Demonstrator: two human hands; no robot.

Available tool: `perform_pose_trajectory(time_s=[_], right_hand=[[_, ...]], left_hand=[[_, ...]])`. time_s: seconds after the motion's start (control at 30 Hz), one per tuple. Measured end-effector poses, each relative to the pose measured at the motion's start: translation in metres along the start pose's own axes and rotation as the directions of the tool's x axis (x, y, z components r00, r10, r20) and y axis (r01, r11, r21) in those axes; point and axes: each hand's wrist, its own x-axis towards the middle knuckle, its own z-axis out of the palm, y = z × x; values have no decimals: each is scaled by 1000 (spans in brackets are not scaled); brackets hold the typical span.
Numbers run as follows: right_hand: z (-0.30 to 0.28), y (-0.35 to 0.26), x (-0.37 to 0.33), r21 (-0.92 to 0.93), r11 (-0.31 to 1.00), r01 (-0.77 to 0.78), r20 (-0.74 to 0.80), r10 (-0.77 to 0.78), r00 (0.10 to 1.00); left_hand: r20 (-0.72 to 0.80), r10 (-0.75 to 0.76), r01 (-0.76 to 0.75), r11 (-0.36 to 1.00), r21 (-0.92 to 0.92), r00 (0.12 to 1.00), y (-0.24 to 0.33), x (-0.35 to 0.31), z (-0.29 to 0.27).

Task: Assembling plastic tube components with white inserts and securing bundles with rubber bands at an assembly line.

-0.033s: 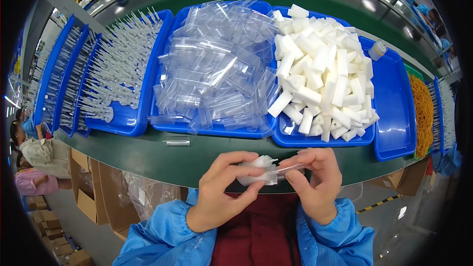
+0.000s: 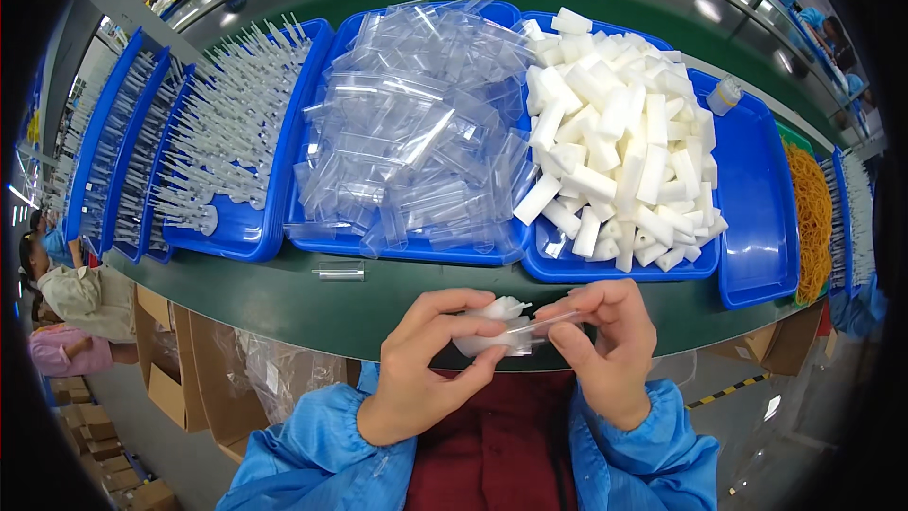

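Observation:
Close to the table's near edge, my left hand (image 2: 426, 355) is closed round a bundle of white pieces (image 2: 490, 319), with a short narrow tip poking out toward the right. Its exact kind is partly hidden by my fingers. Between thumb and fingers, my right hand (image 2: 613, 345) pinches the end of a thin clear plastic piece (image 2: 547, 323). That clear piece reaches left to the white bundle and touches or overlaps it. Beyond my hands lie a heap of white foam blocks (image 2: 619, 132) and a heap of clear plastic sleeves (image 2: 407, 123).
Blue trays hold these heaps; another tray (image 2: 757, 227) has a small bottle (image 2: 724, 96) at its corner. White thin-stemmed parts (image 2: 232, 114) stand in trays at left. Orange rubber bands (image 2: 810, 213) lie at right. One clear sleeve (image 2: 339, 272) rests on the green table (image 2: 255, 289).
My right fingers have shifted slightly, and the clear plastic piece shows a little more plainly between my hands. My left hand has hardly moved.

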Motion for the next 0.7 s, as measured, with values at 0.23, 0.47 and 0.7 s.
perform_pose_trajectory(time_s=[0.23,0.47,0.7], right_hand=[[-6,15,-6,-379,757,532,134,-524,841],[-6,-1,4,-344,909,237,83,-222,972],[-9,-4,7,-67,995,76,30,-75,997]], left_hand=[[31,-86,89,988,-127,996,2,-3,4],[-44,-43,42,999,-12,998,5,-3,4],[63,-31,45,973,-226,997,5,-2,-1]])
